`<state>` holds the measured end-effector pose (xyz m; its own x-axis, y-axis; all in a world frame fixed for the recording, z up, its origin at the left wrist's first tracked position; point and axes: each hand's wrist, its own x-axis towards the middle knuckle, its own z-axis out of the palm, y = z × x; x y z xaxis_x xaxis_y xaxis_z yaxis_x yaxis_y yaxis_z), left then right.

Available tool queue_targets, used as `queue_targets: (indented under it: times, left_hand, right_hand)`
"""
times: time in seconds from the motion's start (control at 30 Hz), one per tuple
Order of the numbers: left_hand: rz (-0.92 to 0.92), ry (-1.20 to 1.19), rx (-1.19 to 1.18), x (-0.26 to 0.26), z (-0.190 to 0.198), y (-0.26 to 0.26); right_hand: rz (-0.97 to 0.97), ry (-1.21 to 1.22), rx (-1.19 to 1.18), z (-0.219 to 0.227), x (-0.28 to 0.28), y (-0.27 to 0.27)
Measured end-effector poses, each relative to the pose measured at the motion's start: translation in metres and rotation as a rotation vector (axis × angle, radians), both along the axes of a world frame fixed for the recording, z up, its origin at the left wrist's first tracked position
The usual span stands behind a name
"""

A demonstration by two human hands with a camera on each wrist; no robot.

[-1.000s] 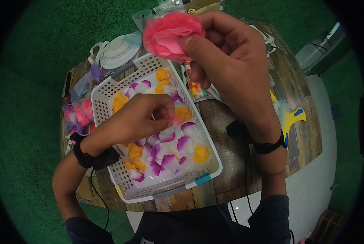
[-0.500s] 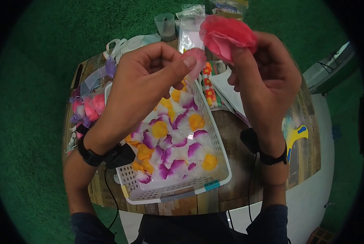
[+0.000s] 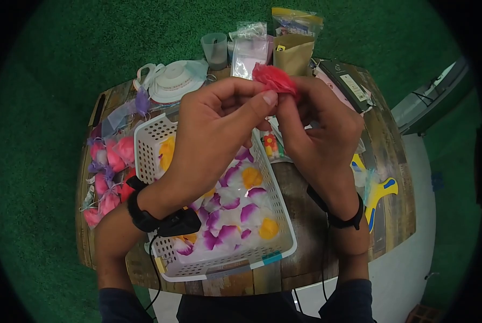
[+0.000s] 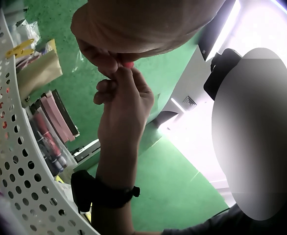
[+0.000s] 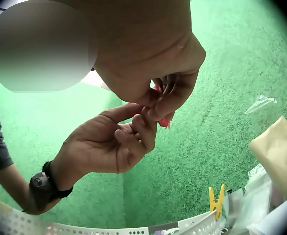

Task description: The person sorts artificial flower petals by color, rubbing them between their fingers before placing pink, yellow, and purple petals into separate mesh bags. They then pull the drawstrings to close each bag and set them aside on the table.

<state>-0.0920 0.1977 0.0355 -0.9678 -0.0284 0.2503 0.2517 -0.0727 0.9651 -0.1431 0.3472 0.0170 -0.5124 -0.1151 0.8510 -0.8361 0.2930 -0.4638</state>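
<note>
Over the far end of the basket, both hands meet at a bright pink petal flower [image 3: 276, 79]. My right hand [image 3: 324, 132] pinches its base between thumb and fingers. My left hand [image 3: 211, 132] holds a pale pink petal against that base, the petal now mostly hidden behind the fingertips. In the right wrist view only a bit of pink [image 5: 164, 122] shows past the joined fingers. Below, the white perforated basket [image 3: 292, 237] contains loose purple-and-white petals [image 3: 229, 236] and orange petals [image 3: 268, 228].
Pink bundles in purple mesh [image 3: 112, 153] lie left of the basket. Behind it stand a ribbon roll [image 3: 177, 81], a plastic cup [image 3: 215, 51] and a brown pouch [image 3: 293, 54]. A yellow-handled tool [image 3: 381, 194] lies right. A yellow clip [image 5: 215, 200] grips the basket rim.
My left hand has lifted a pale pink petal out of the basket and up to the pink flower. My right hand has turned the flower and brought it to the left fingertips.
</note>
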Motion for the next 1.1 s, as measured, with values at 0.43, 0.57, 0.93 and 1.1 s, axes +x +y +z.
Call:
queue_targets:
  times: [0.43, 0.57, 0.93, 1.1]
  left_hand:
    - [-0.072, -0.035, 0.195, 0.018, 0.002, -0.007]
    - [-0.16, -0.095, 0.241, 0.02, 0.006, -0.018]
    - [-0.184, -0.08, 0.033, 0.04, 0.01, -0.047]
    - [-0.12, -0.07, 0.093, 0.061, 0.005, -0.06]
  right_hand:
    - [0.434, -0.326, -0.152, 0.005, 0.007, 0.0]
    - [0.602, -0.622, -0.238, 0.014, 0.013, 0.009]
    - [0.704, -0.858, -0.064, 0.02, 0.039, -0.001]
    - [0.714, -0.83, -0.141, 0.021, 0.054, -0.01]
